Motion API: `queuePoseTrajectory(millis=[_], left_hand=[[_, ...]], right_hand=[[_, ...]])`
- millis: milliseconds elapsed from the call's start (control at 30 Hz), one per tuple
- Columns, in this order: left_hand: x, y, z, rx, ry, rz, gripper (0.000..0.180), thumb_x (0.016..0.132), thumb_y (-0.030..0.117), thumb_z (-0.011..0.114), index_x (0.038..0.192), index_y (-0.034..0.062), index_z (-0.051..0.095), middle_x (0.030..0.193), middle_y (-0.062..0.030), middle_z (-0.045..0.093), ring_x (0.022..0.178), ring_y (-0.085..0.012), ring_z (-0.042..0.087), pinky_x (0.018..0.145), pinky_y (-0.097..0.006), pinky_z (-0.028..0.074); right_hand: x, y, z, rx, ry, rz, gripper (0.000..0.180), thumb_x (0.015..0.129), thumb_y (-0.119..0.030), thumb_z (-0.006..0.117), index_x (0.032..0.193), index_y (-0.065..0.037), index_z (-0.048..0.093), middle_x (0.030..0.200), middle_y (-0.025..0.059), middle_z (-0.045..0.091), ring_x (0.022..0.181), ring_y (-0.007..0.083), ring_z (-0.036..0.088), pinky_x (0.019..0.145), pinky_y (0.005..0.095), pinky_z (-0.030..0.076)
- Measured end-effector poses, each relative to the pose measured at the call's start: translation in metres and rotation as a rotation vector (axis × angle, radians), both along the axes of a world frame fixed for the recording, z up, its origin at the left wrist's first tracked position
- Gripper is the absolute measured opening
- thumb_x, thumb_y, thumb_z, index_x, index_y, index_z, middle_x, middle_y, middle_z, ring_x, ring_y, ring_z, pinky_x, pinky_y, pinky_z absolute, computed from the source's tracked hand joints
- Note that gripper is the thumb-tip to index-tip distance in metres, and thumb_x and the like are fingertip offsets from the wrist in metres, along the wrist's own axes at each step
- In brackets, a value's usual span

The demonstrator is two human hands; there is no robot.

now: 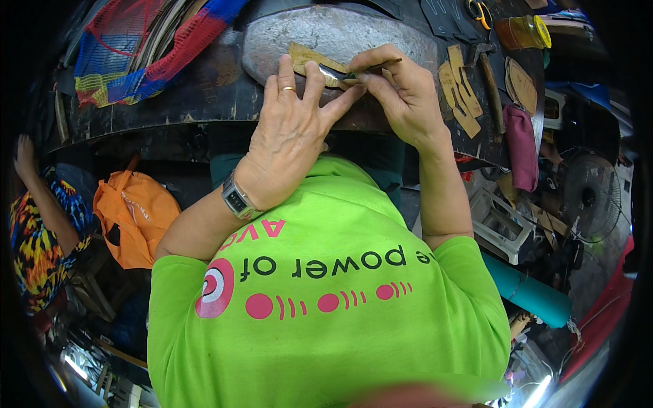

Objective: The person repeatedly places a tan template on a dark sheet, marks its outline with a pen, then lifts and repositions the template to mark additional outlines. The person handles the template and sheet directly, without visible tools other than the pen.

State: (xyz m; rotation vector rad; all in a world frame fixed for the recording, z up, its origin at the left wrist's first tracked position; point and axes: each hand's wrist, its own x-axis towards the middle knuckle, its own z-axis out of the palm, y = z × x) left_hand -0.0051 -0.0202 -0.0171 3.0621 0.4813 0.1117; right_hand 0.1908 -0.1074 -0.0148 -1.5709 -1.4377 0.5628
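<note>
A pale grey stone slab [269,41] lies on the dark worktable, with a tan template [305,57] on it. Beside the template is a dark, shiny strip [332,72], partly covered by my fingers. My left hand [286,139] has its fingers spread, the tips pressing on the template and the strip. Thumb and fingers of my right hand [411,102] pinch a slim pencil-like tool [394,62] over the template's right end. The tool's tip is hard to make out among the fingertips.
Cut tan templates [464,95], a hammer [491,88], a maroon pouch [521,149] and a yellow-lidded jar [520,32] sit to the right. Orange-handled scissors [484,15] lie farther back. At left are a colourful mesh bag [146,75], an orange bag [136,221] and another person [47,234].
</note>
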Motion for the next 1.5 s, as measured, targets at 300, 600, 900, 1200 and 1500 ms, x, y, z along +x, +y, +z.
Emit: queuePoseTrajectory(millis=[300,600,900,1200,1500], left_hand=[[0.001,0.0,-0.001,-0.001,-0.024,0.007,0.078,0.087,0.026,0.075,0.158,0.0355,0.045,0.143,-0.0244,0.047,0.134,-0.0521,0.044,0.11,-0.056,0.039],[-0.001,0.0,-0.004,0.022,-0.043,-0.007,0.079,0.087,0.025,0.074,0.159,0.0355,0.044,0.143,-0.0247,0.048,0.133,-0.0518,0.045,0.109,-0.056,0.039],[0.001,0.0,-0.005,0.037,-0.048,-0.002,0.077,0.087,0.024,0.075,0.157,0.0345,0.045,0.144,-0.0246,0.046,0.133,-0.0522,0.046,0.11,-0.055,0.039],[0.0,0.001,-0.005,0.046,-0.007,-0.006,0.08,0.086,0.025,0.076,0.158,0.0341,0.044,0.145,-0.0245,0.046,0.135,-0.0523,0.045,0.111,-0.056,0.038],[-0.001,0.0,-0.004,0.032,-0.015,-0.004,0.08,0.087,0.026,0.075,0.16,0.0363,0.042,0.144,-0.0243,0.045,0.134,-0.0511,0.045,0.11,-0.056,0.039]], right_hand=[[0.007,-0.013,0.004,0.036,0.082,-0.158,0.01,0.096,0.002,0.061,0.104,0.001,0.067,0.09,0.0109,0.073,0.081,0.0192,0.075,0.076,0.0301,0.057],[0.004,-0.009,-0.004,0.053,0.209,-0.228,0.009,0.098,0.003,0.062,0.106,0.002,0.066,0.091,0.0082,0.074,0.085,0.0127,0.073,0.078,0.0268,0.058],[-0.014,0.007,-0.011,0.16,0.367,-0.141,0.015,0.098,0.005,0.062,0.111,0.003,0.069,0.098,0.0067,0.075,0.092,0.0104,0.07,0.081,0.0251,0.058],[-0.017,0.014,-0.016,0.158,0.102,-0.136,0.015,0.095,0.005,0.064,0.108,0.002,0.07,0.094,0.0103,0.076,0.084,0.0135,0.072,0.077,0.0277,0.058],[-0.006,-0.008,-0.005,0.138,0.067,-0.284,0.009,0.095,0.001,0.066,0.104,0.001,0.069,0.091,0.0084,0.075,0.082,0.0133,0.072,0.075,0.0285,0.057]])
